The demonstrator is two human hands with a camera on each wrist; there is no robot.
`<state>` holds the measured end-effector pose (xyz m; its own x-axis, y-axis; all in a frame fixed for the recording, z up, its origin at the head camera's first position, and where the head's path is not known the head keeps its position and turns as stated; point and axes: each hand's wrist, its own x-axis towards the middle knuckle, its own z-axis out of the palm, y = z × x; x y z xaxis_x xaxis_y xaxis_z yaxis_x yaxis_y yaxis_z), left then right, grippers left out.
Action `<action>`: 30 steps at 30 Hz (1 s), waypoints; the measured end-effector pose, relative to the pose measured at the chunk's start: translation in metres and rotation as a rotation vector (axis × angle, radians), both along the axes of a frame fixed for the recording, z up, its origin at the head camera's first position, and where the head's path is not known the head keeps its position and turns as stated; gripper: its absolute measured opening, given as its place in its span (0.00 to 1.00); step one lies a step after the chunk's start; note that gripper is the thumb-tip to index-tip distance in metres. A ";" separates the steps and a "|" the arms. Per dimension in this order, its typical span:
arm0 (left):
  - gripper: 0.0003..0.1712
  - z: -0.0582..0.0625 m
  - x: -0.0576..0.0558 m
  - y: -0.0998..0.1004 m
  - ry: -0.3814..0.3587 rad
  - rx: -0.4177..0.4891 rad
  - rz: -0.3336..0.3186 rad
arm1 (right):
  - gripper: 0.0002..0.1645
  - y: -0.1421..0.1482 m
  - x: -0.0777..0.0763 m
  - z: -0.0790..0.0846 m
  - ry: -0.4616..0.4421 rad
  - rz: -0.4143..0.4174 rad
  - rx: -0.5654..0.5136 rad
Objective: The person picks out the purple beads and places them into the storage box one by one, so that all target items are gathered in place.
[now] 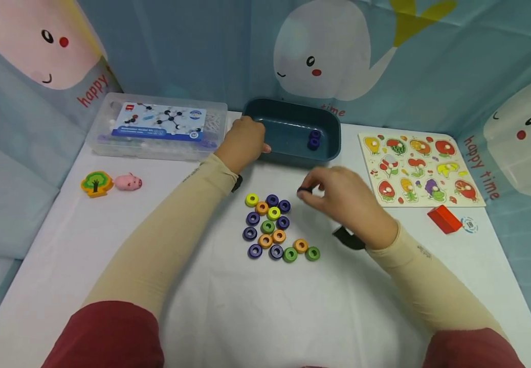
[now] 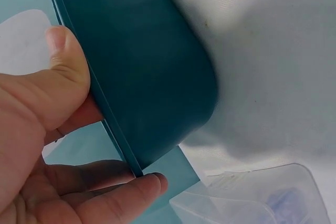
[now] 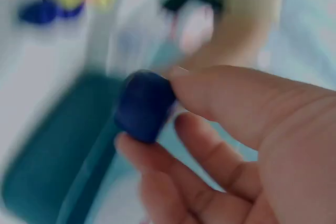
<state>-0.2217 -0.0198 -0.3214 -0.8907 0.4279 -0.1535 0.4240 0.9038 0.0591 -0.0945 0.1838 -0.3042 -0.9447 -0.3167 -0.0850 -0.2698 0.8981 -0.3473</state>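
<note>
A dark teal plastic bin [image 1: 293, 159] stands at the back of the table, two dark blue ring beads [image 1: 313, 140] lying inside at its right. My left hand [image 1: 243, 143] grips its left end; in the left wrist view the thumb [image 2: 65, 51] lies at the rim and the fingers reach round the corner. Between thumb and fingertips my right hand [image 1: 339, 197] pinches another dark blue ring bead [image 3: 145, 106], held in front of the bin's right part. Blue, orange, yellow and green ring beads [image 1: 267, 226] lie in a loose group below the hands.
Left of the bin sits a clear plastic case [image 1: 155, 148] with a molecule-model label. A tree piece [image 1: 96, 184] and a pink pig [image 1: 128, 182] lie farther left. At the right are a fruit puzzle board [image 1: 403, 168], a red block [image 1: 444, 220] and a round token [image 1: 469, 225].
</note>
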 end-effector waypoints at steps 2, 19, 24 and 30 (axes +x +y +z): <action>0.26 -0.001 -0.001 0.000 0.004 0.000 0.001 | 0.14 0.011 -0.022 0.008 0.042 -0.093 -0.012; 0.26 -0.003 0.000 -0.001 0.069 0.003 -0.025 | 0.17 0.027 -0.128 -0.043 0.051 -0.187 0.197; 0.24 -0.002 0.000 -0.001 0.078 0.004 -0.045 | 0.16 0.024 -0.130 -0.044 0.018 -0.202 0.222; 0.26 0.000 0.003 -0.003 0.093 0.010 -0.050 | 0.21 0.023 -0.128 -0.044 0.053 -0.221 0.212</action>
<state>-0.2186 -0.0229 -0.3215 -0.8783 0.4734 -0.0668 0.4728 0.8808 0.0263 -0.2226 0.2066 -0.3487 -0.9935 -0.0840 -0.0764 -0.0730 0.9880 -0.1363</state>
